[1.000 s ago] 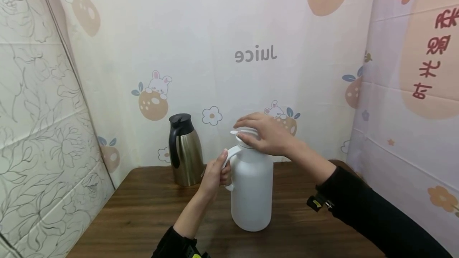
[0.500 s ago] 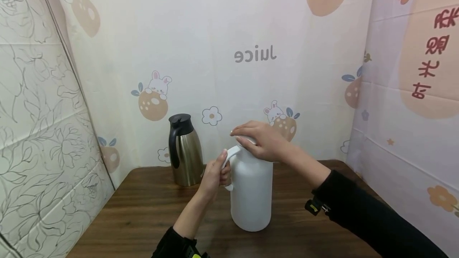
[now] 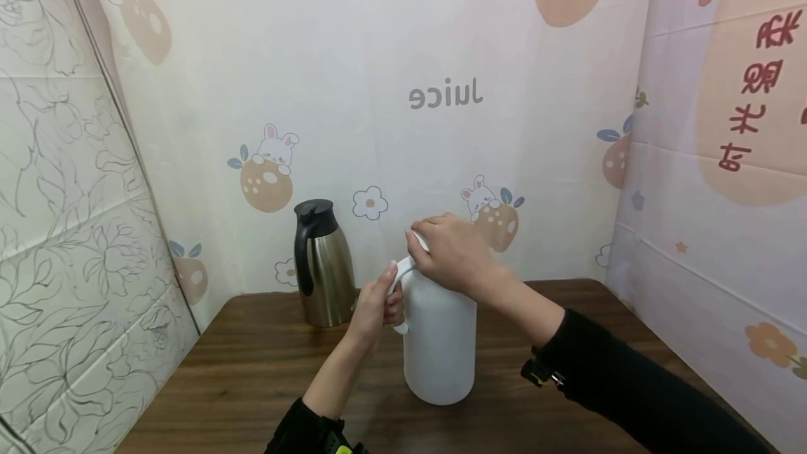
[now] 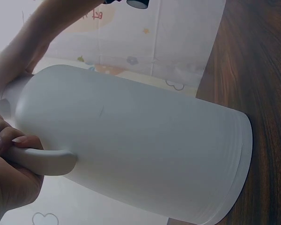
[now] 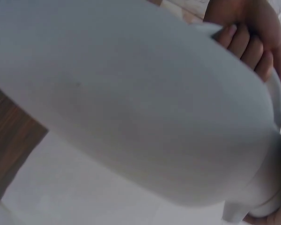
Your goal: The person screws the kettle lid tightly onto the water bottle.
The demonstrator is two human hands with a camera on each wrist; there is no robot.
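Note:
A white thermos jug stands upright on the wooden table. My left hand holds its side handle, fingers wrapped round and thumb up along the top. Over the jug's top lies my right hand, its fingers and thumb curled round the lid. Most of the lid is hidden under that hand. In the right wrist view the jug's body fills much of the picture, with the spout near the bottom edge.
Behind and left of the white jug stands a steel thermos jug with a black lid and handle. The brown wooden table reaches back to a patterned curtain, with more patterned cloth on both sides.
My right hand has come down onto the lid, turned and curled its fingers round it. The left hand keeps its hold on the handle, and the jug stays in place.

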